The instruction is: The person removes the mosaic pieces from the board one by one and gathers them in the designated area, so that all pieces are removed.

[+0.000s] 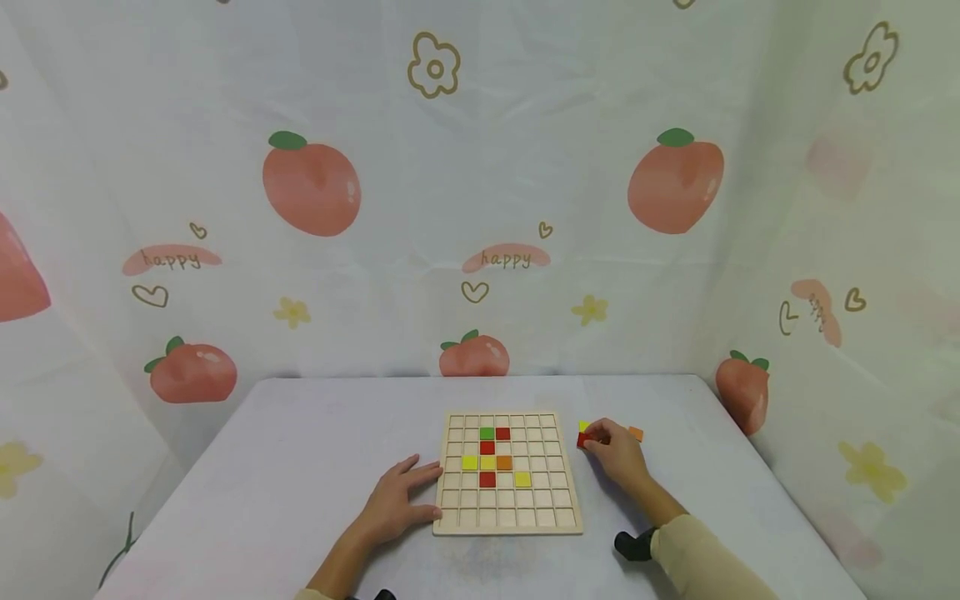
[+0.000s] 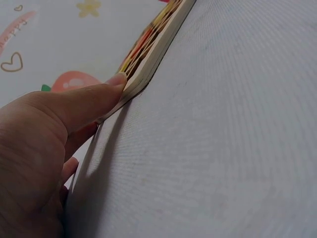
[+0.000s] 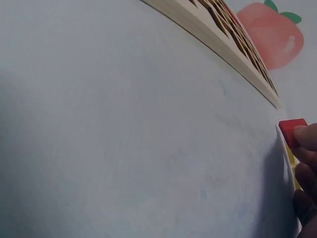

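Thumb against fingertips, my right grip (image 1: 617, 450) pinched a small red tile (image 3: 287, 130) just outside the right side of the wooden board (image 1: 508, 531), near its far end; whether the tile touched the tabletop (image 1: 337, 417) I couldn't tell. It looked light, stiff and smooth, hardly fragile but perhaps slippery, so opposite edges seemed the place to hold it. My left grip (image 1: 392, 504) lay spread at the board's left side, thumb and forefinger touching its frame, clasping nothing.

The board was a shallow grid of square pockets: its second row from the far edge held a green tile (image 1: 487, 433) and a second red tile (image 1: 502, 433); the next, a third red tile (image 1: 487, 447); the middle row, a yellow tile (image 1: 469, 462), another yellow tile (image 1: 488, 462) and an orange tile (image 1: 504, 462) side by side; the row nearer me, a fourth red tile (image 1: 487, 479) and, past one bare pocket, a third yellow tile (image 1: 522, 479). Right of the board lay a loose yellow tile (image 1: 582, 426) and a loose orange tile (image 1: 636, 433).
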`<state>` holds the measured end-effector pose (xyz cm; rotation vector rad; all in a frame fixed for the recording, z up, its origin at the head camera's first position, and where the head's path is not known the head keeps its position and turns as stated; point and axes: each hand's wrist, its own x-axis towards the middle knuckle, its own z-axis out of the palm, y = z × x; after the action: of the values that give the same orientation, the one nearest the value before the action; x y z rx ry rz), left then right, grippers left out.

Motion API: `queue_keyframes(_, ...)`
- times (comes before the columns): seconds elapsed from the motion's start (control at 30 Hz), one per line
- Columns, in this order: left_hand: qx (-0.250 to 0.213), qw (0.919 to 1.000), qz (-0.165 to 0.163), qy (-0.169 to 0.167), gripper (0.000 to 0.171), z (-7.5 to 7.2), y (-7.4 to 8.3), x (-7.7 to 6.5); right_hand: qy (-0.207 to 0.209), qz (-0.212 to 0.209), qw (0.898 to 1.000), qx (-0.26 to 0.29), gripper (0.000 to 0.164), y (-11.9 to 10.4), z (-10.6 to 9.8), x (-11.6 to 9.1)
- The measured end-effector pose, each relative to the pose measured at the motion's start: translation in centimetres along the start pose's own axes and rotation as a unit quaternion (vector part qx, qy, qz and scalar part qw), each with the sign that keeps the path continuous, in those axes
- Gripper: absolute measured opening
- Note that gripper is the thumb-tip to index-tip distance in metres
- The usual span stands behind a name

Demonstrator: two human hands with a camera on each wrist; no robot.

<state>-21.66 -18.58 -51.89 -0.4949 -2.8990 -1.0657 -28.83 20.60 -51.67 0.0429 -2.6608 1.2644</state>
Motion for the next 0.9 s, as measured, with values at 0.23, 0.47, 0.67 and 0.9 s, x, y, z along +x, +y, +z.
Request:
queue_keyframes(0.23, 0.002, 1.0, -0.005, 0.001, 0.069, 0.0, -0.1, 0.0, -0.013, -0.003, 1.0, -0.023, 0.013, 0.5, -0.5, 0.2)
queue_keyframes(0.47, 0.004, 1.0, -0.001, 0.002, 0.068, 0.1, 0.1, -0.1, -0.015, -0.001, 0.999, -0.031, 0.014, 0.9, -0.4, 0.4)
queue_keyframes(0.67, 0.006, 1.0, -0.001, 0.002, 0.068, 0.0, 0.0, 0.0, -0.017, -0.004, 0.999, -0.034, 0.017, 0.9, -0.4, 0.3)
queue_keyframes(0.9, 0.004, 1.0, 0.004, 0.001, 0.068, 0.0, 0.1, -0.1, -0.018, -0.022, 0.999, -0.046, 0.018, 1.1, -0.5, 0.3)
